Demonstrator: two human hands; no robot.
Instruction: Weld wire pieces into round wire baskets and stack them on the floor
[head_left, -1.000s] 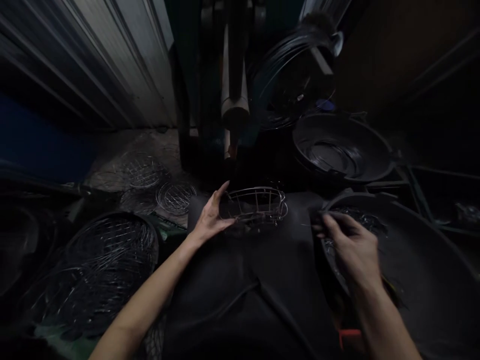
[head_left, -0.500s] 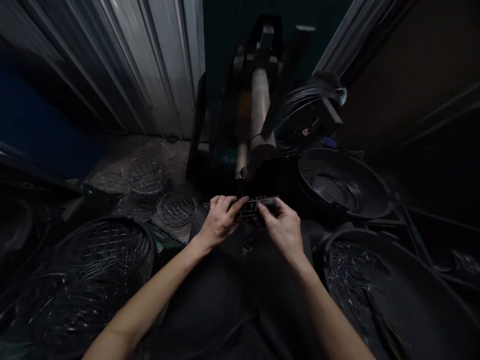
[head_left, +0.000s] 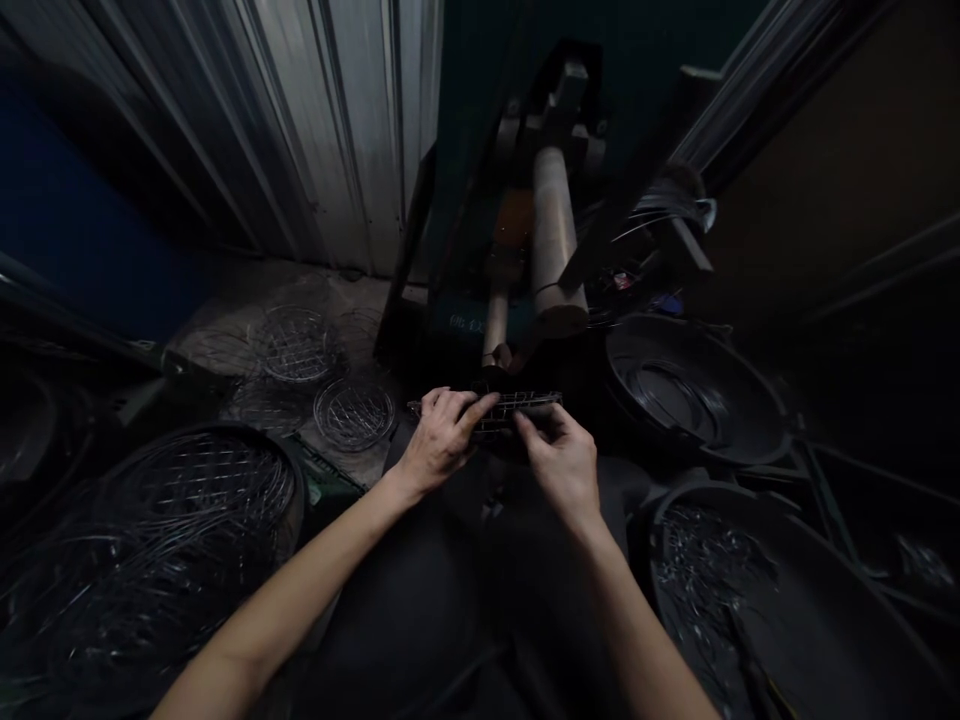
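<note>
Between my hands is a wire rack [head_left: 501, 406], a round-looking grid of thin metal rods seen nearly edge-on. My left hand [head_left: 444, 432] is closed on its left part, thumb laid along the near side. On the right part, my right hand [head_left: 561, 448] grips it with thumb and bent fingers. The rack sits just in front of a welding machine's lower cylindrical arm [head_left: 496, 325], below the thicker upper cylinder [head_left: 556, 240]. Whether the rack touches the machine's tip cannot be made out in the dark.
Several round wire grids [head_left: 354, 412] lie on the floor at left. A big tub [head_left: 298, 490] heaped with wire pieces stands nearer. At right are a dark basin [head_left: 750, 400] with wire rings and another basin [head_left: 847, 620] with short wires and a pliers-like tool.
The view has shifted and tilted slightly, so the machine appears farther right. Both hands keep hold of the rack, and my right hand sits slightly lower on it.
</note>
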